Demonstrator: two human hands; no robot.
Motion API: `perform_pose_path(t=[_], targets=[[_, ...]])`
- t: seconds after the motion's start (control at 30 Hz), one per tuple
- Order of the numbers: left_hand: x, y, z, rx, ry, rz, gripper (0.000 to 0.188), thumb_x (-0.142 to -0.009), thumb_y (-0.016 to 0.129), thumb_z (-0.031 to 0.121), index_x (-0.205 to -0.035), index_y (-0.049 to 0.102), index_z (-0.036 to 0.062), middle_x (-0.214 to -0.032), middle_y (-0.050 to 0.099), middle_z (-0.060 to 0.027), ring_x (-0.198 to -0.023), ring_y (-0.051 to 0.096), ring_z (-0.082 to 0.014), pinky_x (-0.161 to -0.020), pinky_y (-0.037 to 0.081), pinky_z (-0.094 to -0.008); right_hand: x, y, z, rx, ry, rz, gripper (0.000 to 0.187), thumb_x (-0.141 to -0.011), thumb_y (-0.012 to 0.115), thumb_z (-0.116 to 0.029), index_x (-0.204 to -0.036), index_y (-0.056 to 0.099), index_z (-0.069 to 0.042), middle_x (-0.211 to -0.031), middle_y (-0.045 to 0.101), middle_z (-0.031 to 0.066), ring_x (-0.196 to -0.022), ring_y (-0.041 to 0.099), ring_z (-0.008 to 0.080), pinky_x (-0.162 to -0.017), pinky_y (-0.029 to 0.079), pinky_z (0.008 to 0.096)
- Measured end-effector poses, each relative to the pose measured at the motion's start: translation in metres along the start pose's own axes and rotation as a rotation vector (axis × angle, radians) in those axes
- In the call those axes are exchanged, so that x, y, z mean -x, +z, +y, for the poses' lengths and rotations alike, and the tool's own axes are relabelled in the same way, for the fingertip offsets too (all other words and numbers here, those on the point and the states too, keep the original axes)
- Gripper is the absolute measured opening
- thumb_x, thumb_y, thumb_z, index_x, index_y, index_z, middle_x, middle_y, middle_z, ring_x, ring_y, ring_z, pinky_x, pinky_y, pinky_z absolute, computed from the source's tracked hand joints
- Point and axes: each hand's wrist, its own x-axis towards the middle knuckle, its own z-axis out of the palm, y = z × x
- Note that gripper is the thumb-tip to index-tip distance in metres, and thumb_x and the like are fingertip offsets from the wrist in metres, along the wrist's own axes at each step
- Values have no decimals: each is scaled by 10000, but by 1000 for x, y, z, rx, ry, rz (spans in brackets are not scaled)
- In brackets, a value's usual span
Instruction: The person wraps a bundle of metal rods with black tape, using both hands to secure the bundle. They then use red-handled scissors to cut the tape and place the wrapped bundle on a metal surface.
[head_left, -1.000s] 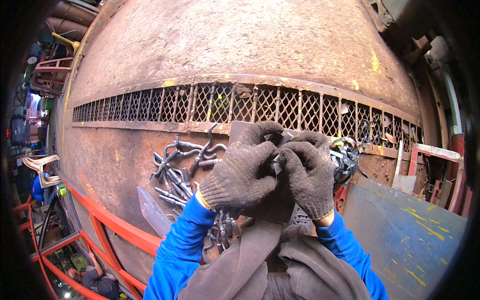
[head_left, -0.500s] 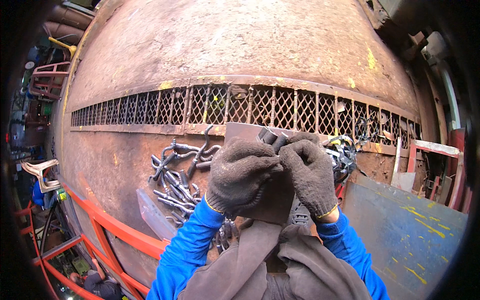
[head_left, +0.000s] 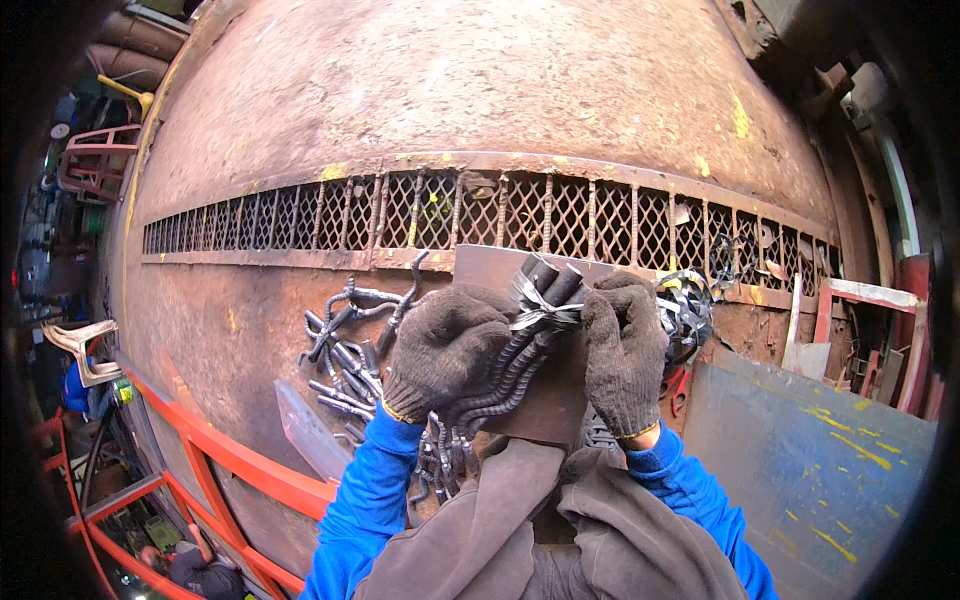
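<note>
Lower ends of the tied rebar bundle (head_left: 520, 350) behind the left hand (head_left: 445, 350).

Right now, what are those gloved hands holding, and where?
A bundle of ribbed steel bars: left hand around its middle, right hand beside the wire tie at its top.

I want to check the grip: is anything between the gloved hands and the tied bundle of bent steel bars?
Nothing visible is. The left hand and right hand hold the bundle of bent bars directly, the right hand at the wire tie.
</note>
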Motion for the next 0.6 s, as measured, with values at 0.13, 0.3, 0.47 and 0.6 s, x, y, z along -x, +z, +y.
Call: perform_pose_path(t=[0.13, 0.3, 0.47, 0.6], targets=[[3, 8, 16, 257, -342, 12, 135, -971, 658, 109, -1047, 642, -2, -1015, 731, -150, -767, 679, -139, -654, 560, -265, 0, 0, -8, -438, 150, -241, 185, -1061, 551, -189, -1053, 629, -21, -943, 707, 75, -702, 588, 72, -662, 511, 253], [-11, 22, 29, 518, -480, 100, 183, -1048, 573, 188, -1025, 584, 7, -1015, 721, -168, -690, 691, -149, -551, 571, -249, -9, -2, -15, -526, 255, -334, 193, -1077, 520, -217, -1047, 533, -28, -882, 639, 48, -672, 575, 79, -647, 520, 244], [-16, 19, 22, 419, -510, 38, 198, -1069, 509, 185, -1057, 594, 6, -1001, 700, -175, -723, 700, -189, -579, 580, -280, -18, -1, -10, -584, 213, -468, 147, -1068, 517, -164, -1030, 537, -23, -910, 614, 95, -775, 605, 170, -693, 524, 331], [-33, 15, 28, -234, -110, -123, 227, -1032, 554, 174, -1126, 613, -25, -920, 663, -207, -862, 703, -306, -696, 571, -401, -39, -1, -2, -53, -351, -512, 134, -1047, 506, -149, -1033, 548, -23, -871, 540, 132, -758, 577, 299, -711, 474, 410]])
